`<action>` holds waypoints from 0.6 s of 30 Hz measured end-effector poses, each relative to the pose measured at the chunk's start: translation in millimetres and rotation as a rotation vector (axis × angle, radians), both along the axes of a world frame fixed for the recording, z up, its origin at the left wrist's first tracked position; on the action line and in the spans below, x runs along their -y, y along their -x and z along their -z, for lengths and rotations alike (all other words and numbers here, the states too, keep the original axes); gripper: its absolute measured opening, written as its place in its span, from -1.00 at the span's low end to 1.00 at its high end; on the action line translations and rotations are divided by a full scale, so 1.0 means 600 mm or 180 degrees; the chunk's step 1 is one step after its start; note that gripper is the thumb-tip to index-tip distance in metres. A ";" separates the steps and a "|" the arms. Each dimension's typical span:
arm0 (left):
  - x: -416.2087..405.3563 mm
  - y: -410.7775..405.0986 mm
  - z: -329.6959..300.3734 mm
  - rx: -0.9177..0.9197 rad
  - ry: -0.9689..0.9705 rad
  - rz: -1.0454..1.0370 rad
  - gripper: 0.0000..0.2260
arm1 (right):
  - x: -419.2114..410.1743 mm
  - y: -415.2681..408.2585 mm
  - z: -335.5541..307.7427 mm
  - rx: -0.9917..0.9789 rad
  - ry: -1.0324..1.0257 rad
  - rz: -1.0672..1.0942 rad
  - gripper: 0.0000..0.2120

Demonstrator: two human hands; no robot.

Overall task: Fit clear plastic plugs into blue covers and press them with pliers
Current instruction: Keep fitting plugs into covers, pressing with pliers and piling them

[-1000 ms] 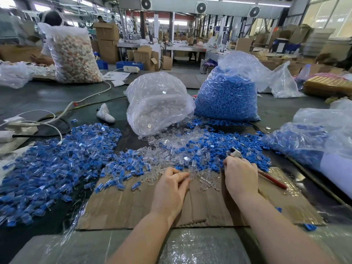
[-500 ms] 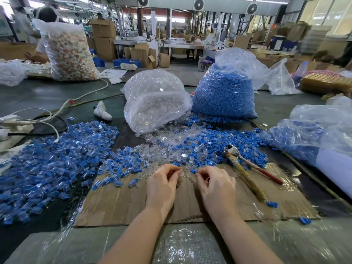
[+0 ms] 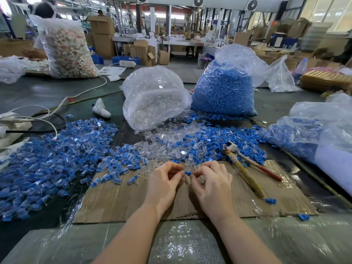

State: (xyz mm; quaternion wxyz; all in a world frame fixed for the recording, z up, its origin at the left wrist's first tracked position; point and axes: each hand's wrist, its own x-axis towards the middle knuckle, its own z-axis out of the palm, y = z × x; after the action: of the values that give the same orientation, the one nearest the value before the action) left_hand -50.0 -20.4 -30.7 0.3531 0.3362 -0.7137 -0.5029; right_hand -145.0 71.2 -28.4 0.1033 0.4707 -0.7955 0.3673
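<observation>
Cardboard sheet [image 3: 190, 202] covers the near part of the surface, and above its far edge both hands meet over one small blue cover [image 3: 188, 172]. The left hand [image 3: 163, 184] pinches one end of it between curled fingertips; the right hand [image 3: 210, 184] pinches the other end, and something clear seems tucked under its fingers, probably a clear plug, though I cannot tell for sure.

My judgement is that the fitting step is in hand, and the main risk is a crooked start: if plug and cover meet at a tilt, it could jam or crack once pressed. Both parts are tiny and slick, so either could slip from the pinch and vanish into the loose mix of blue and clear parts [image 3: 181, 147] just beyond the fingers.

Just right of the right hand the pliers [image 3: 245, 168] lie unheld, handles toward the person; reaching for them one-handed could let an unseated plug pop back out.

Further out, the heap of assembled pieces [image 3: 57, 155] on the left lies close to the loose stock, so an unpressed piece dropped there would be hard to spot.
</observation>
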 end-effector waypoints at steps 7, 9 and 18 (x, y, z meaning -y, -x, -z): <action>-0.005 -0.001 -0.005 -0.0084 -0.0214 0.0220 -0.81 | 0.000 -0.001 -0.001 0.0031 -0.0006 -0.0024 -0.88; -0.006 -0.002 -0.007 -0.0010 -0.0185 0.0292 -0.82 | 0.000 -0.001 -0.001 0.0032 -0.0014 -0.0042 -0.88; -0.006 -0.004 -0.012 -0.0123 -0.0340 0.0199 -0.87 | -0.003 -0.003 -0.007 0.0114 0.0209 -0.0361 -0.80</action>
State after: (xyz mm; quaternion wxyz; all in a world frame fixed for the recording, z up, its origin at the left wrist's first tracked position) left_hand -47.7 -16.7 -23.8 0.3325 0.3224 -0.6890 -0.5575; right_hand -143.4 73.2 -24.2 0.0836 0.5047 -0.7568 0.4068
